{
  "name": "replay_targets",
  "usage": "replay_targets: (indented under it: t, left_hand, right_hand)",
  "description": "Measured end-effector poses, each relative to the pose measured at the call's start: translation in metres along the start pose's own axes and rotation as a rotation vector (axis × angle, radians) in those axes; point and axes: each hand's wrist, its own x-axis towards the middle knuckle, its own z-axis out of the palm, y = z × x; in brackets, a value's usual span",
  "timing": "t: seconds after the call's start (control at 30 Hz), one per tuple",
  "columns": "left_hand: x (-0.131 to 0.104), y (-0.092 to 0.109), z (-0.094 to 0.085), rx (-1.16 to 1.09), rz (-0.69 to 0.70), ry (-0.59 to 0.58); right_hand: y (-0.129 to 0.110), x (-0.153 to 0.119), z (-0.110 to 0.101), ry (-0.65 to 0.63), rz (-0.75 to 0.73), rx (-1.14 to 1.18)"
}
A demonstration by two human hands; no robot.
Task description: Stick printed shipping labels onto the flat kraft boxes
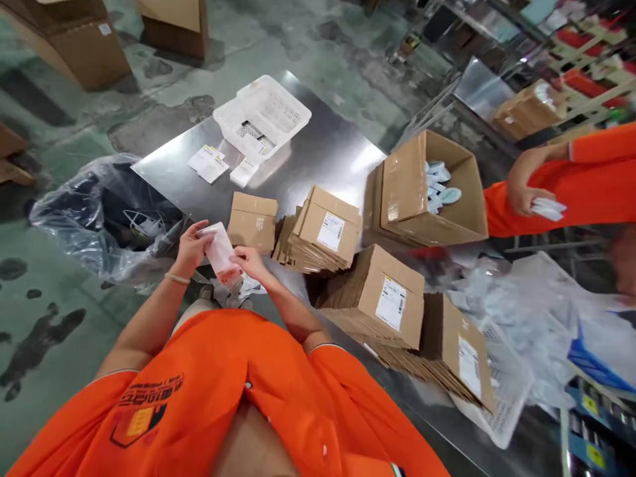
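In front of my body I hold a small white pouch [218,250], flat and thin, with an orange tint at its lower end. I cannot tell whether it is plastic or paper. My left hand [191,248] is closed on its upper left edge. At its right edge, the fingers of my right hand [252,263] pinch it. Just beyond my right hand, a flattened cardboard box [252,222] lies on the metal table [183,175]. Farther back are loose white cards [209,163] and a small stack of white cards [244,172].
A white plastic basket [293,109] stands at the table's far end. Stacks of flat cartons [325,228] and an open carton [405,182] with white items line the right. Left is a plastic-lined bin [106,225]. A co-worker's hand [527,189] holds white pieces.
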Motion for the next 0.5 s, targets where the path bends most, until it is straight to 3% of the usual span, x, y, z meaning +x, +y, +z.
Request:
replay_targets:
  t: [0.07, 0.1, 0.27, 0.5]
  left_hand:
    - [0.002, -0.011, -0.005, -0.010, -0.095, 0.115]
    - [-0.001, -0.017, -0.007, -0.020, -0.118, 0.119]
    - [-0.030, -0.042, -0.007, 0.023, -0.061, -0.155]
    - [-0.017, -0.051, 0.000, 0.316, -0.085, -0.146]
  right_hand:
    - [0.010, 0.005, 0.012, -0.040, 0.039, 0.062]
    - [0.013, 0.009, 0.015, -0.016, 0.049, 0.083]
    - [0.019, 0.025, 0.016, 0.072, 0.101, 0.101]
    - [0.040, 0.020, -0.002, 0.051, 0.074, 0.034]
